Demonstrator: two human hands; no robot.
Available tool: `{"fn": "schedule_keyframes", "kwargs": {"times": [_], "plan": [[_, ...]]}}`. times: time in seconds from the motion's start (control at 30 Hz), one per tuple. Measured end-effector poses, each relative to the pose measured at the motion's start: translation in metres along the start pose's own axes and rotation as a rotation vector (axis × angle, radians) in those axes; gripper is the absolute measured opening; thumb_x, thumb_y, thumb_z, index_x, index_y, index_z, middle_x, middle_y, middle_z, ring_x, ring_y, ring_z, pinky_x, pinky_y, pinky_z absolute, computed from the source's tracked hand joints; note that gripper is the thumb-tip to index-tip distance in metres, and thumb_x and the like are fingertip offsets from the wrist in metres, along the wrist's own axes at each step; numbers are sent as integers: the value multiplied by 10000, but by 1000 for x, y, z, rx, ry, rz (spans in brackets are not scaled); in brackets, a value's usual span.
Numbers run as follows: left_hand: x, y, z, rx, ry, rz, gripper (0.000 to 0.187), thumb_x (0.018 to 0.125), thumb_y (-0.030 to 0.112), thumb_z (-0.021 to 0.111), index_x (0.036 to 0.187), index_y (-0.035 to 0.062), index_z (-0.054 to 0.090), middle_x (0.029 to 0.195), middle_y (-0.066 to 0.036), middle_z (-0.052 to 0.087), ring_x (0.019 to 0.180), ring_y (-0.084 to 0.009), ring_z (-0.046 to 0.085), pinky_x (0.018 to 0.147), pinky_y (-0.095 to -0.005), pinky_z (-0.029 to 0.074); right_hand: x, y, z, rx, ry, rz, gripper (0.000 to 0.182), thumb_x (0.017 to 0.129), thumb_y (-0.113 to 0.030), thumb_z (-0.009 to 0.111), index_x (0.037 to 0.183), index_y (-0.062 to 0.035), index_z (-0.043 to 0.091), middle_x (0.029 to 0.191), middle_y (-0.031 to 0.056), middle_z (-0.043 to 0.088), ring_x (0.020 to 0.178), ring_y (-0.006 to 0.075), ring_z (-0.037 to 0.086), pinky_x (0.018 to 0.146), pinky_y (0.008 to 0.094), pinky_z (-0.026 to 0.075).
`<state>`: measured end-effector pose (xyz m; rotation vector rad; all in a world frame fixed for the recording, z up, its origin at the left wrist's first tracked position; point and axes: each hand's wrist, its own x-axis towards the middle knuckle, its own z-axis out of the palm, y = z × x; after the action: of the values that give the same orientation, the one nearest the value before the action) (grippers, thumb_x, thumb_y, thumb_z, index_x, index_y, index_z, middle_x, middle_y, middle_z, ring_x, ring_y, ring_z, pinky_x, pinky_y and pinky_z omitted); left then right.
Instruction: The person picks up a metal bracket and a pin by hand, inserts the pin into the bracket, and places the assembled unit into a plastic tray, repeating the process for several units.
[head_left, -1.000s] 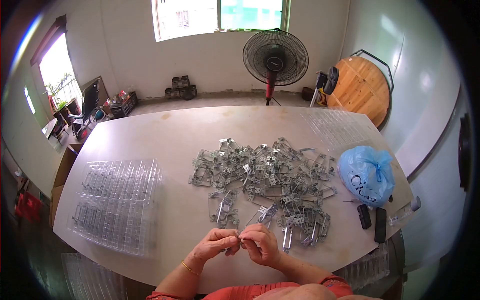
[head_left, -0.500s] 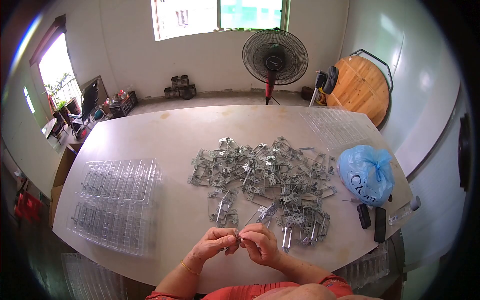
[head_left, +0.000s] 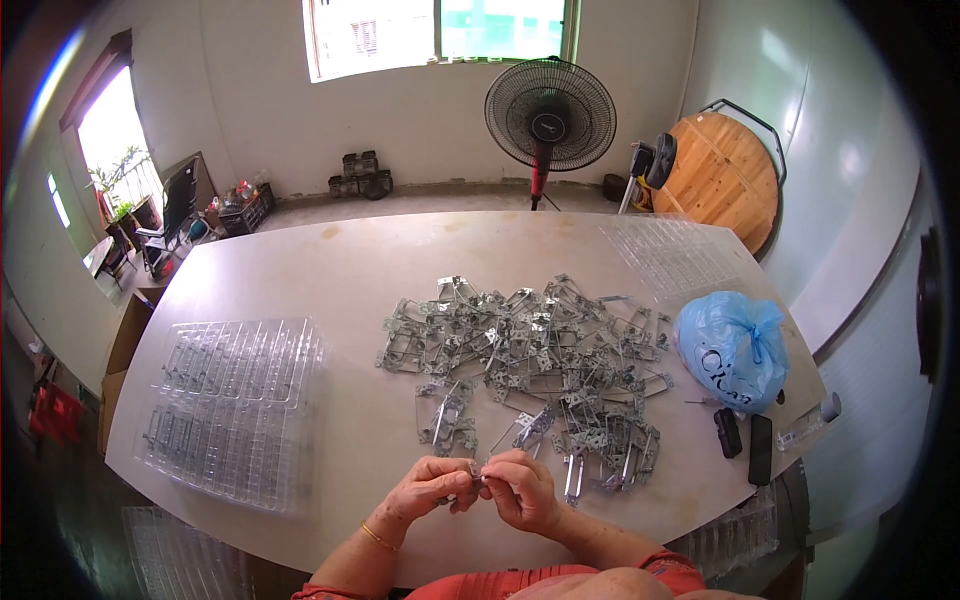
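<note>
Close together at the near side of the table, both hands pinch one small metal bracket (head_left: 476, 470), mostly covered by the fingers. My left hand (head_left: 438, 487), with a thin bracelet at the wrist, is closed around it. My right hand (head_left: 521, 490) has its thumb and fingertips pressed at the bracket's right end. Just beyond the fingers lies a loose metal bracket assembly (head_left: 533, 428). A large heap of similar metal brackets with thin rods (head_left: 520, 335) spreads over the middle of the table.
Clear plastic trays (head_left: 230, 410) holding metal parts sit at left, and another clear tray (head_left: 680, 258) at far right. A tied blue plastic bag (head_left: 733, 350) stands right of the heap, near a black phone-like object (head_left: 761, 450). A fan (head_left: 550, 125) stands behind the table (head_left: 370, 240).
The fingers have shifted very slightly around the small bracket, showing a little more of its metal. Nothing else has visibly moved.
</note>
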<state>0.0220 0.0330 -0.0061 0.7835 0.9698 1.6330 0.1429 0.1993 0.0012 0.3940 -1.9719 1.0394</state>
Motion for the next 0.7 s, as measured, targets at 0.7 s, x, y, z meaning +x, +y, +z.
{"fn": "schedule_keyframes", "kwargs": {"times": [0.7], "plan": [[0,-5,-4,5,27,-38,383,1016,338,593,892,-15,673,801,-116,649,670,-175,587,574,-299,437,-2,1,1,31,-3,32,229,920,74,648,1124,-12,587,944,136,635,637,151,667,521,261,562]]}}
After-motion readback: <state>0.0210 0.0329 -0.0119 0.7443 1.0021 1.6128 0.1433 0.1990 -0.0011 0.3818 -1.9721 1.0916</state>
